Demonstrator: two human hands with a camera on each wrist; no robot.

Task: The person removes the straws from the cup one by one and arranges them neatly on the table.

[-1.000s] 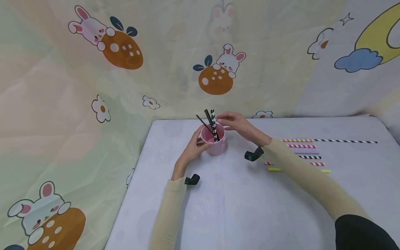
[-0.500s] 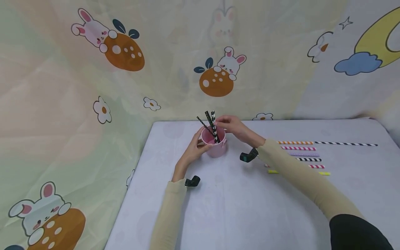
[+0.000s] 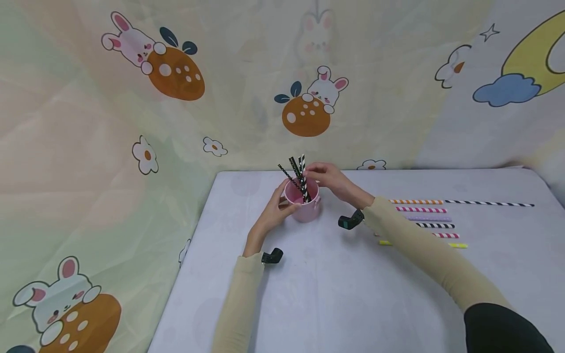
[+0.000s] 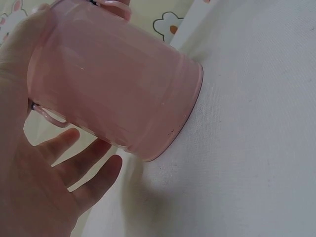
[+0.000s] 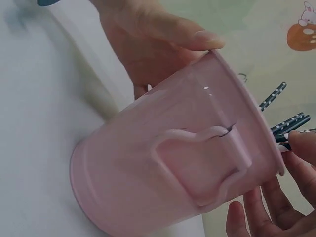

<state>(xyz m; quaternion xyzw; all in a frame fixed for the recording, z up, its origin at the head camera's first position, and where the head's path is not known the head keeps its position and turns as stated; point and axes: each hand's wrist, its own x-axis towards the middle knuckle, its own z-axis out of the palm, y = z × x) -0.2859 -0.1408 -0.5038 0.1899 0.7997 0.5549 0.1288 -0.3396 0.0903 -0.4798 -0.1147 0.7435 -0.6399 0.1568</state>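
Observation:
A pink pail [image 3: 309, 214] stands at the back of the table with several black-and-white straws [image 3: 294, 166] leaning in it, some dotted. My left hand [image 3: 270, 214] grips it from the left, thumb on the near rim; in the left wrist view, some fingers stand off the pail's wall [image 4: 113, 79]. Over the far right rim, my right hand [image 3: 334, 181] pinches a black-and-white striped straw [image 3: 303, 162] standing in the pail. The right wrist view shows that thumb against a straw, beside dotted straws [image 5: 291, 123]; its fingertips are partly hidden behind the pail.
Right of the pail lie paper straws in rows: orange-striped [image 3: 419, 201], long black-striped [image 3: 489, 203], pink-striped [image 3: 423, 210], purple [image 3: 434, 218], short black-striped [image 3: 439, 225], red-striped [image 3: 448, 236] and yellow [image 3: 459, 245]. My right sleeve [image 3: 423, 260] covers parts of them. A printed cloth backdrop [image 3: 247, 98] rises behind the table.
My right hand has come slightly left to the straws and taken hold of the striped one, whose top has shifted a little right. The left hand keeps its grip on the pail.

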